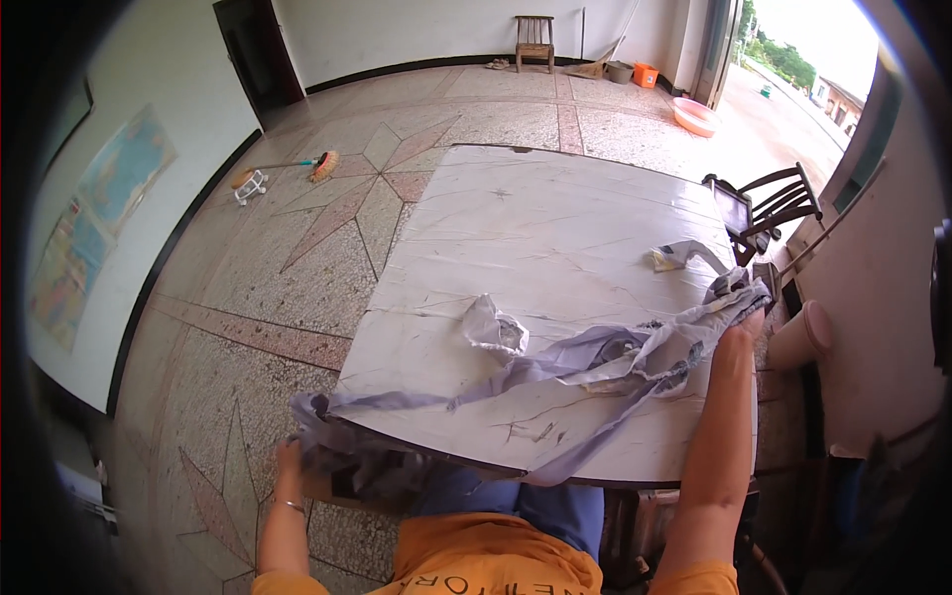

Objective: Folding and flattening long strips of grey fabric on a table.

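Observation:
A long, crumpled lavender-grey and white cloth point(575, 352) stretches across a white-topped table point(436, 248). My right hand point(751, 325) is closed on its bunched end at the table's right edge. At the near left corner, my left hand point(289, 454) grips a darker bunched part of the cloth, smeared by motion and hanging past the edge; its fingers are mostly hidden. A white crumpled piece point(496, 327) stands up near the middle, and a grey-white strip point(689, 256) curls near the right side. Whether these pieces join the cloth I cannot tell.
A dark wooden chair point(778, 203) stands beyond the table's right side, near an open doorway. A pale pink bin point(801, 335) is close to my right arm. On the floor lie a broom point(322, 166) and a small white rack point(251, 186); a pink basin point(694, 117) sits farther back.

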Available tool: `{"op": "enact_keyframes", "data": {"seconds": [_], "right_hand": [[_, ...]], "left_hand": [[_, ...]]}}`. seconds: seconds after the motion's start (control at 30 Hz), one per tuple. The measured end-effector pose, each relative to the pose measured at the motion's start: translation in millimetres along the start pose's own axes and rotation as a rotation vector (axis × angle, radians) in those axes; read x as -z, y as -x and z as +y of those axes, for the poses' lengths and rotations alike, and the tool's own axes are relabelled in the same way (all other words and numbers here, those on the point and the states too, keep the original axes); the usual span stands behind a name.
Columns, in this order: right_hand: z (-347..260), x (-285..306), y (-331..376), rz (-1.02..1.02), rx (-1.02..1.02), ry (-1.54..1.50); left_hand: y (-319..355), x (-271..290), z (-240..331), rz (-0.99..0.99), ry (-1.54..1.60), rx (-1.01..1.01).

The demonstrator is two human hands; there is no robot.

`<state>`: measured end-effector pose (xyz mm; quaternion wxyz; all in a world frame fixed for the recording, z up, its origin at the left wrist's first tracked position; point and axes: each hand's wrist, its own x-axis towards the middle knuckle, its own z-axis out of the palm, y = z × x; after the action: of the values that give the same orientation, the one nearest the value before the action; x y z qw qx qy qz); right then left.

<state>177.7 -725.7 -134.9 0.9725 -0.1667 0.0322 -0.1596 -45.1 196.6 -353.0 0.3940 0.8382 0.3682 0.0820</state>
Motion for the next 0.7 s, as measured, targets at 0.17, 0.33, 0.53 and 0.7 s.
{"op": "enact_keyframes", "data": {"seconds": [0.17,0.33,0.53,0.7], "right_hand": [[-4,-14,12,-0.241,-0.053,0.228],[27,-65,48,-0.291,-0.069,0.214],[44,-70,48,-0.274,-0.112,0.240],[10,-33,24,-0.499,-0.150,0.149]], "left_hand": [[33,-68,171,0.457,-0.078,-0.647],[195,-68,422,-0.147,0.176,-1.047],[277,-154,506,-0.476,-0.137,-1.621],[222,-184,515,-0.785,0.318,-0.975]]}}
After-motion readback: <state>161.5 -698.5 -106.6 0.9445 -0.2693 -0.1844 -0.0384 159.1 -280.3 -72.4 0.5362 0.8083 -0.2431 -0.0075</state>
